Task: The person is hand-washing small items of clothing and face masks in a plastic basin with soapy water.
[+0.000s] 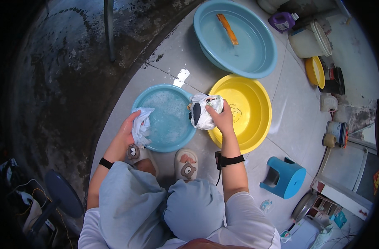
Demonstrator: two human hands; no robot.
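My left hand (127, 127) grips a bunched pale cloth (141, 126) over the left rim of a small blue basin (169, 147). Sudsy water (167, 115) lies in that basin. In my right hand (222, 118) is a crumpled white cloth bundle (203, 121) with dark patches, held above the gap between the blue basin and a yellow basin (261, 93). A printed cartoon figure shows on the yellow basin's floor. The underside of each cloth is hidden.
A large blue basin (205, 53) stands beyond, with an orange-brown strip-shaped object (228, 29) in it. To the right are a blue plastic stool (286, 179), a purple jug (283, 21) and a white bucket (307, 42). A dark wet floor (68, 77) borders the tiles.
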